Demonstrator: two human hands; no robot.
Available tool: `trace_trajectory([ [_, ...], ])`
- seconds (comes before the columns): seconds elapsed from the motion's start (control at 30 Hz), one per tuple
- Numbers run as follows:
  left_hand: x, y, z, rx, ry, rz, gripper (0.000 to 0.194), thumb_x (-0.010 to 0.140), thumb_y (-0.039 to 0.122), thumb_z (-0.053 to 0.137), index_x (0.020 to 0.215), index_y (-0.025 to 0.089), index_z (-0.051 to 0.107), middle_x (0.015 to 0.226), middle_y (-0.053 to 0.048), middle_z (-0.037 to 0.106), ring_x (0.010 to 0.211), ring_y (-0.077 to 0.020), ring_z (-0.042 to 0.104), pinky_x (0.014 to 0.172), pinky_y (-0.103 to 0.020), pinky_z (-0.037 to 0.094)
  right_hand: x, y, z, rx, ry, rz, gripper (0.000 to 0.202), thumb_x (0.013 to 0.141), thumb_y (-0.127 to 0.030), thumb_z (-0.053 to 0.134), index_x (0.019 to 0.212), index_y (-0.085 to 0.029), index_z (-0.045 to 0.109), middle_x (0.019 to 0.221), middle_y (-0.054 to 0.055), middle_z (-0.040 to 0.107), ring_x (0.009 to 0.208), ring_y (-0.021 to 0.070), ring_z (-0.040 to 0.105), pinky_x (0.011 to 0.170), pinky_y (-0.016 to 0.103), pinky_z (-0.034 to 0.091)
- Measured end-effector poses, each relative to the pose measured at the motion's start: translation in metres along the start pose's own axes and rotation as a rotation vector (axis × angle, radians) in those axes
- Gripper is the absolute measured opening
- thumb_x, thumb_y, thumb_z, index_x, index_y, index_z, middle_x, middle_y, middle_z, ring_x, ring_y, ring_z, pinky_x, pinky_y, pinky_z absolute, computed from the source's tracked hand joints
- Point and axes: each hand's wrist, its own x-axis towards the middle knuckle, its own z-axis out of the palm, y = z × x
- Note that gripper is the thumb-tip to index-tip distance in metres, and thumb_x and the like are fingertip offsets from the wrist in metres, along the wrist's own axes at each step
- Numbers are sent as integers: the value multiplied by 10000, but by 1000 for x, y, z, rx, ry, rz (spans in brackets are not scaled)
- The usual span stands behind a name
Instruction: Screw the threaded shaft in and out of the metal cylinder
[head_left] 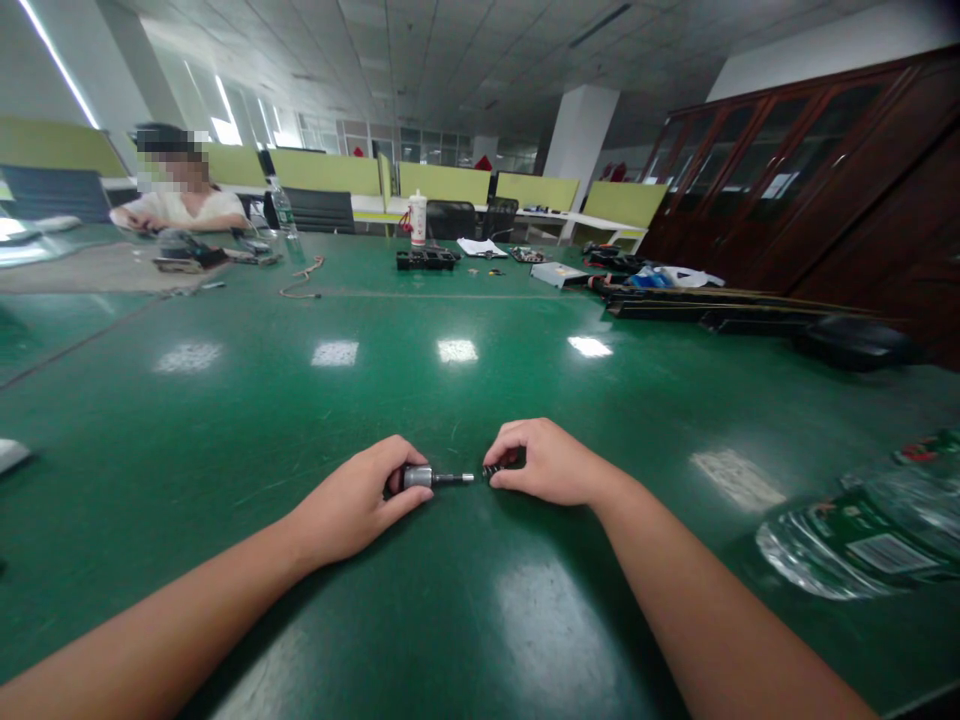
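Observation:
My left hand [367, 495] is wrapped round a small metal cylinder [418, 477] with a thin shaft that points right. Just beyond the shaft's tip, my right hand [536, 462] pinches a small dark coiled piece [490, 471], which looks like a spring, between thumb and fingers. A narrow gap separates the shaft tip from the coiled piece. Both hands are low over the green table [390, 400], near its middle. The rear end of the cylinder is hidden by my left fingers.
A large clear plastic bottle [870, 535] lies at the right. Long dark parts [735, 305] sit at the back right, beside a silver box [559, 275]. A black part [427, 260] and a white cup [418, 218] stand farther back. Another person [184, 190] sits at the far left.

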Motion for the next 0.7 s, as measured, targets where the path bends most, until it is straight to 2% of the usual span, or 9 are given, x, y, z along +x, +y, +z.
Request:
trace_trajectory([
  [0.33, 1, 0, 2, 2, -1, -8, 221, 909, 383, 566, 1017, 194, 605, 857, -18, 592, 740, -177, 559, 670, -294, 434, 2, -6, 6, -4, -14, -40, 137, 726, -175, 737, 859, -196, 764, 805, 15, 684, 721, 131, 599, 661, 250, 435],
  [0.5, 3, 0, 1, -16, -1, 1, 241, 907, 376, 577, 1076, 206, 596, 840, -4, 601, 728, -172, 562, 666, -286, 431, 9, -14, 24, 139, 52, -18, 173, 727, -196, 751, 900, -182, 749, 768, 7, 693, 684, 121, 605, 638, 228, 448],
  [0.63, 4, -2, 2, -38, 17, 49, 213, 944, 372, 519, 1044, 210, 615, 850, -6, 613, 744, -167, 566, 680, -283, 433, 14, -23, 40, 77, 79, -123, 148, 738, -188, 753, 886, -199, 754, 761, 4, 691, 698, 120, 599, 666, 233, 437],
  [0.7, 5, -2, 3, -36, 36, 63, 210, 943, 371, 518, 1017, 204, 623, 871, -15, 612, 760, -168, 567, 692, -285, 437, 15, -24, 43, 80, 97, -128, 145, 757, -205, 745, 902, -198, 753, 775, 8, 695, 706, 121, 602, 677, 237, 439],
])
